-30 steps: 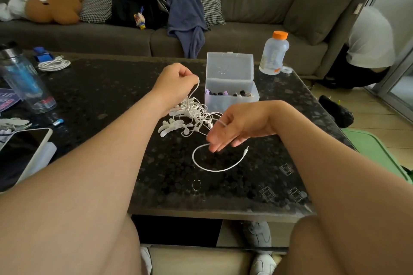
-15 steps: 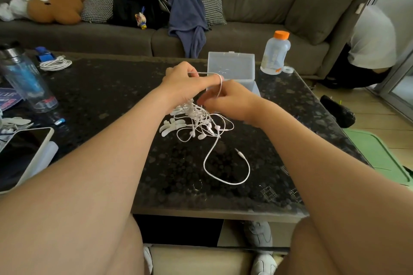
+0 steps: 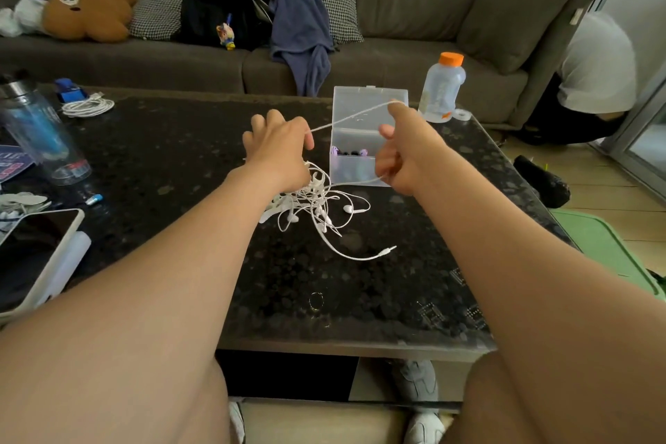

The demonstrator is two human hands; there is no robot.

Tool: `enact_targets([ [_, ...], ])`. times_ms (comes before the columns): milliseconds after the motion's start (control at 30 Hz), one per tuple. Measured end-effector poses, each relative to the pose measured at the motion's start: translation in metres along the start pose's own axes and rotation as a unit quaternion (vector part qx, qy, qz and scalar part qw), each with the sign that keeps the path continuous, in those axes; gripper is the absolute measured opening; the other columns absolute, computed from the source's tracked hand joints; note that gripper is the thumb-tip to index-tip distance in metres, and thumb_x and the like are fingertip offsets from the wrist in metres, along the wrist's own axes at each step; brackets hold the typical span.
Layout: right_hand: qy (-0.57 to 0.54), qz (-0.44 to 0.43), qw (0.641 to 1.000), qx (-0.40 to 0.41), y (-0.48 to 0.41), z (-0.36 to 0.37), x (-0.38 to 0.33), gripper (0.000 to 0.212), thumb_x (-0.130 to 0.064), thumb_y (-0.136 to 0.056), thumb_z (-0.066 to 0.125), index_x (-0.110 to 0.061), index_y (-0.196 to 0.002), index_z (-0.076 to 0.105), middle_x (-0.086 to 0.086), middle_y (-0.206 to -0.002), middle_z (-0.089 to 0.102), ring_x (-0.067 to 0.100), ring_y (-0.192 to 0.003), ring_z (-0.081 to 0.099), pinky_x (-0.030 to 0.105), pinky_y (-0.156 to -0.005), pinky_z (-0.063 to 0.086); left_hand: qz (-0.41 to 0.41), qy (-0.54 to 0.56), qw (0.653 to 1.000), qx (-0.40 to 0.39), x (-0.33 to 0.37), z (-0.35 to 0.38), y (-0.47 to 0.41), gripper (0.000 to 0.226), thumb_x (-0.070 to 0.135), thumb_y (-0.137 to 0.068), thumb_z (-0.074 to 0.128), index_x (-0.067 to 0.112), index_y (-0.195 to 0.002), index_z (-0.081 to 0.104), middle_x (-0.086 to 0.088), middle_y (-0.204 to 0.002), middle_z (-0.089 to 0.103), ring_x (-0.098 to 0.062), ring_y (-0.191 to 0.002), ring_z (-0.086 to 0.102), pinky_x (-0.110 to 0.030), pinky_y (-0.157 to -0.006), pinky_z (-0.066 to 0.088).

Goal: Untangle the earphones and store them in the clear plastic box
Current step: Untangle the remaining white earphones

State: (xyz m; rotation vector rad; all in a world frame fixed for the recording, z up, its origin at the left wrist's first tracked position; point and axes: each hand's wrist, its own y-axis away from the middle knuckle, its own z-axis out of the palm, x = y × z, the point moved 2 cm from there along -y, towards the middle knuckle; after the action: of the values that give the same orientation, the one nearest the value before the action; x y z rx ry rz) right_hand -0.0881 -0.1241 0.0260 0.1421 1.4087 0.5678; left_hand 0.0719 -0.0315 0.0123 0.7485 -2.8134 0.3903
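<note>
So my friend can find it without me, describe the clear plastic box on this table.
Look at the dark speckled coffee table in front of the grey sofa. Toward its far right stands the clear plastic box, behind the tangled white earphones. Unlike the orange-capped bottle beside it, it is rectangular, with its lid standing open.

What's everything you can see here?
earphones: one tangle, white, middle of table
clear plastic box: one, see-through, lid open, just beyond the tangle
bottle: one, clear with orange cap, table's far right
water bottle: one, blue, table's left
coiled cable: one, white, table's far left
phone: one, white case, table's near left
bear plush: one, brown, on sofa
checked cushions: two, black-and-white, on sofa
garment: one, blue, draped over sofa
sofa: one, grey, behind table
table: one, black speckled, in front
another person: one, white top, beside sofa's right end
left hand: one, gripping an earphone cord
right hand: one, gripping the same cord
</note>
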Motion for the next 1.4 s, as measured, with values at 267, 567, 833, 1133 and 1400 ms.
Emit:
enact_targets([
  [267,0.688,-0.152,0.709,-0.043,-0.012,-0.014,0.014,0.026,-0.033,-0.097,0.06,-0.01,-0.107,0.067,0.0,-0.081,0.073,0.017,-0.081,0.065,0.033,-0.076,0.052,-0.002,-0.068,0.998,0.005,-0.006,0.0,0.002,0.046,0.017,-0.083,0.084,0.03,-0.12,0.061,-0.011,-0.136,0.045,-0.037,-0.127,0.036,-0.045,-0.098,0.034],
  [567,0.236,-0.214,0.947,-0.035,0.009,-0.005,-0.006,0.034,-0.047,-0.105,0.056,-0.014,-0.102,0.064,-0.005,-0.083,0.06,0.008,-0.069,0.051,0.016,-0.052,0.043,0.014,-0.091,0.996,-0.013,0.001,0.005,0.003,0.047,0.026,-0.082,0.086,0.032,-0.12,0.059,-0.009,-0.136,0.046,-0.036,-0.13,0.034,-0.046,-0.098,0.032],
  [833,-0.061,0.01,0.998,-0.002,0.022,0.004,0.002,0.013,-0.015,-0.111,0.047,-0.01,-0.122,0.053,0.017,-0.079,0.076,0.023,-0.053,0.074,0.044,-0.051,0.063,0.056,-0.093,0.994,-0.02,0.007,0.009,0.001,0.063,0.024,-0.079,0.087,0.028,-0.129,0.048,-0.011,-0.137,0.043,-0.035,-0.128,0.036,-0.045,-0.098,0.033],
  [1133,0.2,-0.062,0.978,0.014,0.015,0.011,-0.003,0.027,-0.026,-0.101,0.053,-0.011,-0.123,0.058,0.006,-0.081,0.05,0.018,-0.059,0.05,0.025,-0.045,0.049,0.044,-0.044,0.998,-0.002,0.008,0.007,0.001,0.055,0.009,-0.083,0.072,0.018,-0.13,0.046,-0.013,-0.133,0.047,-0.035,-0.125,0.039,-0.047,-0.099,0.035],
  [1400,0.639,0.08,0.688,-0.334,0.037,0.002,0.03,0.071,-0.069,-0.097,0.057,-0.004,-0.125,0.063,0.016,-0.104,0.08,0.036,-0.087,0.08,0.05,-0.09,0.064,0.037,0.143,0.988,0.047,0.006,-0.002,-0.003,0.028,-0.002,-0.1,0.041,0.019,-0.111,0.056,-0.01,-0.128,0.059,-0.033,-0.125,0.046,-0.047,-0.099,0.043],
])
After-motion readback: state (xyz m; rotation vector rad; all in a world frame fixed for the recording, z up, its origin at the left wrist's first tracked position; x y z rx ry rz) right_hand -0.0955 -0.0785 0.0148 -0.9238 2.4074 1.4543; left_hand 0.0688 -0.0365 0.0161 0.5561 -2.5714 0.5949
